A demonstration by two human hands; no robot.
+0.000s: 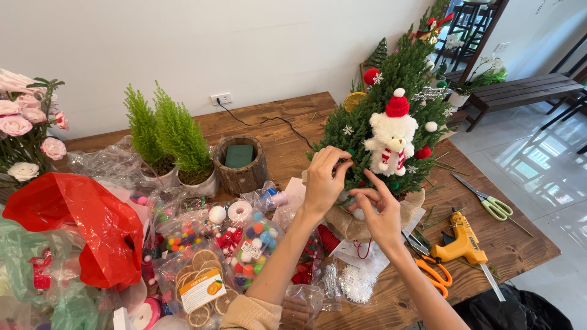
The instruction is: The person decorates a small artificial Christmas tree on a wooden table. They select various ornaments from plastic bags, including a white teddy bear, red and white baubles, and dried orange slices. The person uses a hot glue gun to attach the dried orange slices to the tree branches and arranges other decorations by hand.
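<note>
L hand pinches a twig low on the tree, fingers shut on it. R hand is half curled just under; can't tell if it grips. Go slow, don't bump the bear w/ red hat.

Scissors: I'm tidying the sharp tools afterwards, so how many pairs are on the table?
2. Green-handled scissors lie to the right of the decorated tree; orange-handled scissors lie beside the yellow glue gun near the right hand. Others may hide under the bags.
</note>
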